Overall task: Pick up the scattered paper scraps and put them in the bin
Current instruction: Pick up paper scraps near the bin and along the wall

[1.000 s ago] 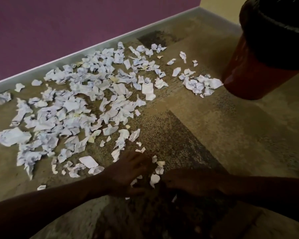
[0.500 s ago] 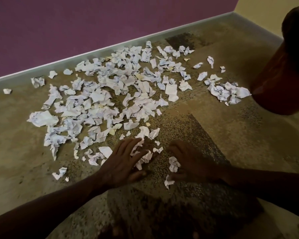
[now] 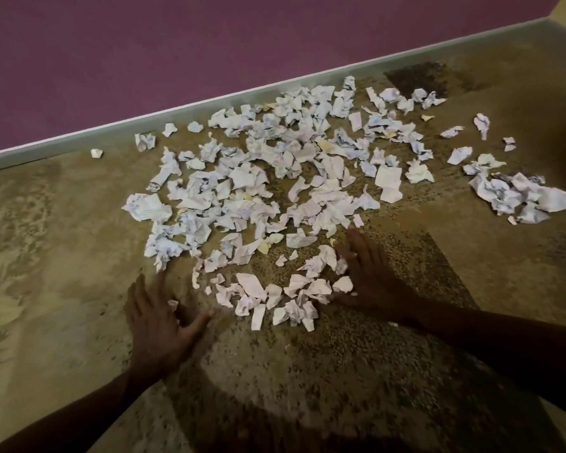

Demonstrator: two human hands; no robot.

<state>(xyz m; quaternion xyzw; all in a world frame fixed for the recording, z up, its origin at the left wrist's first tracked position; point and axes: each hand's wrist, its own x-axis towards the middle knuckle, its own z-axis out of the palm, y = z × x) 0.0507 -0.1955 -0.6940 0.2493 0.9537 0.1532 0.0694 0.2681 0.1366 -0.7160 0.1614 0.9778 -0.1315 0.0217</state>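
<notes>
White paper scraps point(image 3: 311, 194) with bluish writing, mottled tan-and-brown carpet point(image 3: 62, 256), purple wall point(image 3: 144, 44), pale grey skirting point(image 3: 62, 146)

Both forearms run out of frame at the lower edge. The left hand point(image 3: 159, 325) is motion-blurred; finger outlines are smeared. The right hand point(image 3: 370, 273) has its palm side hidden behind crumpled paper scraps point(image 3: 294, 295), so contact there cannot be judged. Writing on the scraps is too small to read. The small separate scrap cluster point(image 3: 520, 194) sits against the right edge, where a dark sliver is cut off and unidentifiable. Lower frame lies in deep shadow.
</notes>
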